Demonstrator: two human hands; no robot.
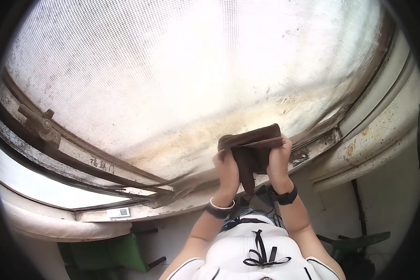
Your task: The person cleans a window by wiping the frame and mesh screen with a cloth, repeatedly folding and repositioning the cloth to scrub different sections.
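Note:
A dark brown cloth [249, 138] is stretched between my two hands, folded over along its top with a loose end hanging down the middle. My left hand [227, 169] grips its left side, a pale bangle and a dark band round that wrist. On the other side my right hand [279, 161] pinches the cloth's right edge, and a black band circles this wrist. Behind the cloth stands a large window screen [172, 79], its fine mesh stained brown toward the bottom. The cloth is held just in front of the screen's lower part; whether they touch I cannot tell.
A worn window frame [140, 172] with a latch [46, 123] runs along the left. On the sill lies a small white device [118, 213]. Patterned curtains [368, 144] hang at right. Green chairs [102, 252] stand below at left and right.

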